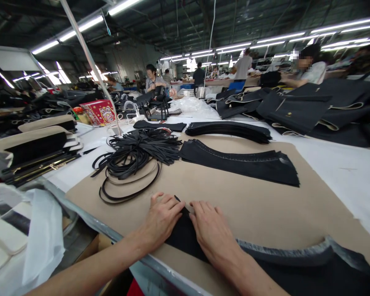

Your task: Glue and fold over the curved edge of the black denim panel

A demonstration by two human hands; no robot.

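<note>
Two hands (163, 220) pinching the edge of a black cloth piece (186, 234) above brown paper (179, 181).

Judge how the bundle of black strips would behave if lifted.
Likely floppy: the black strips are thin and curl in loose loops. Some might trail or slip out, since outer loops spread separately over the brown sheet.

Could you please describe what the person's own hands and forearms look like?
The left hand and right hand are ungloved, with no ring visible. The left forearm and right forearm show no sleeve, watch or bracelet in view.
</note>
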